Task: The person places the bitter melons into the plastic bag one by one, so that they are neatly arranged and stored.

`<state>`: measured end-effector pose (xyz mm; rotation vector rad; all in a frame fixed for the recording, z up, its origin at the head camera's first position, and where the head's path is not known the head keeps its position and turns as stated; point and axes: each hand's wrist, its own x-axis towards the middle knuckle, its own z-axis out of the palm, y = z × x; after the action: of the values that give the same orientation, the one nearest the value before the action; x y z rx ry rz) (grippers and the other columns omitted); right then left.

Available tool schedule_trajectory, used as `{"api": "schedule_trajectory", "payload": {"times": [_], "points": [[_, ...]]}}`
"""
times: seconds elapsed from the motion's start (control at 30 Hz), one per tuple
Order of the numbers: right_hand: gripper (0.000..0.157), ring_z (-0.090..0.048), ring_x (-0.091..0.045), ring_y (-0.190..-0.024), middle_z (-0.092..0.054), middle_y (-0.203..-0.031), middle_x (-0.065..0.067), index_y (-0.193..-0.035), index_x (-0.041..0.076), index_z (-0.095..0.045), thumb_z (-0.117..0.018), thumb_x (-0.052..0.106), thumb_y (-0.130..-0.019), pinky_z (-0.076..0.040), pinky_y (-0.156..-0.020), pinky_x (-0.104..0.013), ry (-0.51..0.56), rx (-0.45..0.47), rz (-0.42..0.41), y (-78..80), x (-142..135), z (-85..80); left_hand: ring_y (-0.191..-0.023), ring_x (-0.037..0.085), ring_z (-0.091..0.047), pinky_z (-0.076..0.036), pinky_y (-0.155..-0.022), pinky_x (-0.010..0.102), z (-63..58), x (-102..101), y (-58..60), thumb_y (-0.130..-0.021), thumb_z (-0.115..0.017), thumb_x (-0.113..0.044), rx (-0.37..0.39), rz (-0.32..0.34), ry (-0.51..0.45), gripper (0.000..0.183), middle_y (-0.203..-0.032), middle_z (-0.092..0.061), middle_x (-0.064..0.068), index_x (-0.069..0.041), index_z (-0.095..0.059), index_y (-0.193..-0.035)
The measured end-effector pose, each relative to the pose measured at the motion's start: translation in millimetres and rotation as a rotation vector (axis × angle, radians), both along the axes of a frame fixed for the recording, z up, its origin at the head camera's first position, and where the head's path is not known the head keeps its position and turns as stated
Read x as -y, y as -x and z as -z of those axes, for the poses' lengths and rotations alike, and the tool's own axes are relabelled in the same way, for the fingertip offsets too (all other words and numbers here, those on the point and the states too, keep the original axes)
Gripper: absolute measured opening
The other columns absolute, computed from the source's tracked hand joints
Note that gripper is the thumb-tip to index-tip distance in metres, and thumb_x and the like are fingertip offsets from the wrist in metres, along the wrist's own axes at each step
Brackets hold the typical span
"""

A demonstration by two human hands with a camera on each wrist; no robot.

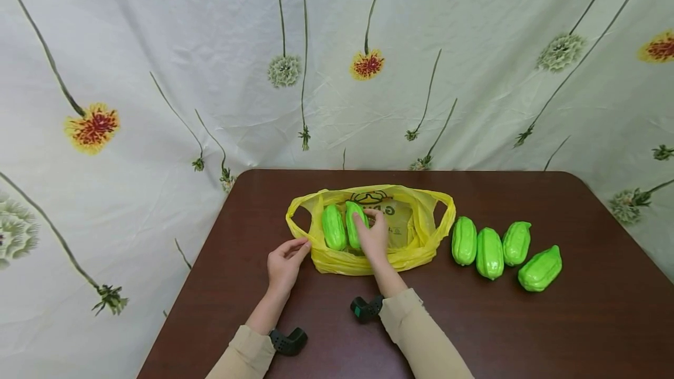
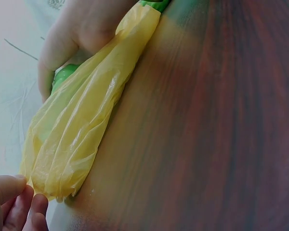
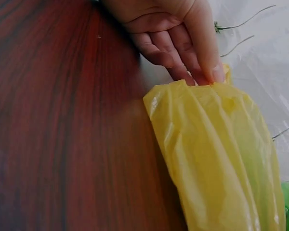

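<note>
Beige sleeves lie before the yellow bag; left grip pinches its edge, right grip clasps 1 of 2 green packages inside, 4 others rightward; likely packing, next needing release

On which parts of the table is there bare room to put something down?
The table is bare in front of the four green objects, right of the right sleeve. Another bare patch lies between the yellow bag and the table's left edge, beyond the left hand. Crowded: the bag's left half, with two objects and the right hand.
</note>
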<state>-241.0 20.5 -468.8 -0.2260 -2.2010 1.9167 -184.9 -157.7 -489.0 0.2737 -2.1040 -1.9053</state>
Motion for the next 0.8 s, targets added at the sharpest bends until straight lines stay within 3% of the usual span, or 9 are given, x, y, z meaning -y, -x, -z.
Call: {"api": "schedule_trajectory", "payload": {"times": [0.17,0.6,0.7,0.8], "points": [[0.036,-0.051,-0.031,-0.103,-0.053,-0.116,-0.015,-0.115,0.002,-0.056,-0.064,0.026,-0.09,-0.044,-0.082,-0.045,-0.029,0.015,0.002,0.8,2.7,4.2,-0.077,0.006,-0.063,-0.05,-0.067,0.018,8.7,1.3,3.4,-0.082,-0.075,-0.017,-0.015,-0.012,0.021,0.025,-0.098,-0.069,0.013,0.0,-0.072,-0.099],[0.041,-0.053,-0.028,-0.1,-0.052,-0.114,-0.013,-0.119,0.003,-0.054,-0.062,0.032,-0.091,-0.045,-0.078,-0.043,-0.14,0.061,-0.009,0.6,3.6,10.0,-0.076,0.008,-0.063,-0.051,-0.067,0.019,9.5,0.8,3.5,-0.081,-0.075,-0.017,-0.034,-0.016,0.022,0.023,-0.097,-0.069,0.014,0.0,-0.073,-0.098],[0.042,-0.053,-0.028,-0.101,-0.053,-0.114,-0.013,-0.12,0.004,-0.053,-0.062,0.033,-0.091,-0.045,-0.079,-0.043,-0.161,0.07,-0.029,-0.4,1.8,8.3,-0.076,0.007,-0.063,-0.05,-0.068,0.018,7.3,0.7,2.6,-0.082,-0.075,-0.015,-0.028,-0.004,0.004,0.023,-0.098,-0.069,0.016,0.001,-0.073,-0.099],[0.044,-0.053,-0.029,-0.104,-0.053,-0.117,-0.014,-0.122,0.004,-0.052,-0.061,0.035,-0.092,-0.045,-0.081,-0.044,-0.179,0.079,-0.05,-1.3,-0.4,6.9,-0.076,0.007,-0.063,-0.049,-0.067,0.016,-6.7,-2.5,-4.2,-0.083,-0.072,-0.009,-0.024,0.007,0.013,0.022,-0.099,-0.068,0.019,0.006,-0.071,-0.1]]}}
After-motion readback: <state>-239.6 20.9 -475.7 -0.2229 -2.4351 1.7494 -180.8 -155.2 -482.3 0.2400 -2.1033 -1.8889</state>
